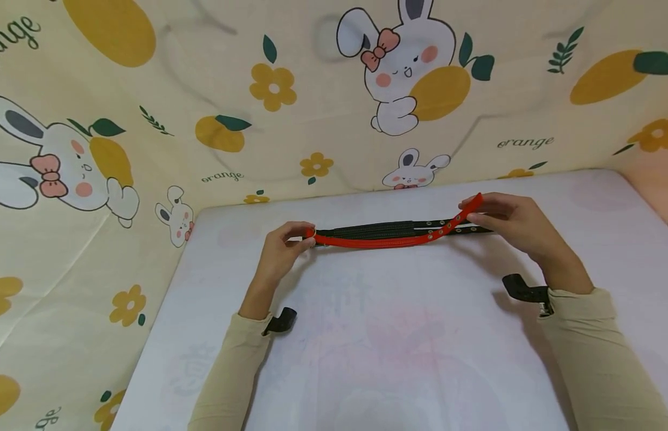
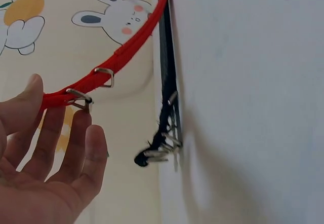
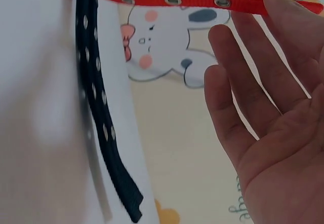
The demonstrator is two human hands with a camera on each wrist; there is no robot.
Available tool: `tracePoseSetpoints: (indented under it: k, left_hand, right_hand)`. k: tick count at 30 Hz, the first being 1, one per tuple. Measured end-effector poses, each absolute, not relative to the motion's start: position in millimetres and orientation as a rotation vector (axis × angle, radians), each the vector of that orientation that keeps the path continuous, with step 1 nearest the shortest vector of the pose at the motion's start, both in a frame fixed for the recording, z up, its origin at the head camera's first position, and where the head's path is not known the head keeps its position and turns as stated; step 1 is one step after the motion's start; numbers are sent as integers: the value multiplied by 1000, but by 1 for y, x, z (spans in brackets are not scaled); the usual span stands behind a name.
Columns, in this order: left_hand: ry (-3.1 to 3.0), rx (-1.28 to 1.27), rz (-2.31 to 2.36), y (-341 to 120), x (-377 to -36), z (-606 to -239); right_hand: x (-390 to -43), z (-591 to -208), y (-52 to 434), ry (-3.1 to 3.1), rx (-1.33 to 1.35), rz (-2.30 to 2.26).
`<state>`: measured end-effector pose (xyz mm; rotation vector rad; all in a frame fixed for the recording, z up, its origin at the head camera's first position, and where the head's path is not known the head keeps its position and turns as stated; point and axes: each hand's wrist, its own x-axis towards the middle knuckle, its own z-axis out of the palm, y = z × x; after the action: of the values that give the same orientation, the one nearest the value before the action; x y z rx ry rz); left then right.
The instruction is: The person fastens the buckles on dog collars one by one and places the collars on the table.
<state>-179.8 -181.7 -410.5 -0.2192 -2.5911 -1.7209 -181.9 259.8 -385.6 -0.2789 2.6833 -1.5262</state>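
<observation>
A red collar (image 1: 366,243) with metal eyelets and a buckle stretches between both hands, sagging a little in the middle. My left hand (image 1: 279,251) pinches its buckle end; in the left wrist view the metal buckle (image 2: 78,97) hangs just past the thumb and fingers. Between thumb and fingers, my right hand (image 1: 509,221) pinches the tapered, eyelet end, which rises higher. Behind the red strap, black collars (image 1: 374,230) lie side by side on the table. Their eyelet ends (image 3: 96,82) point right and their buckles (image 2: 164,143) left.
The white table (image 1: 366,335) meets a cloth backdrop (image 1: 312,78) printed with rabbits, oranges and flowers at its far and left edges. Black wrist mounts (image 1: 525,290) sit at both sleeve cuffs.
</observation>
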Motion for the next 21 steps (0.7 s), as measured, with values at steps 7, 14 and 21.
tracePoseSetpoints:
  k: [7,14,21]
  left_hand:
    - [-2499,-235,-1785,-168,-179,-403]
    - [-2378,-268,-1874,-153,-177,-396]
    - [-2295,-340,-1975,-136,-177,-390]
  right_hand:
    - [-183,-383,244,2667,-330,-1589]
    - [-183,-378,229,2718,-321,-1542]
    - [-179,-372,216,2676,-328,-1598]
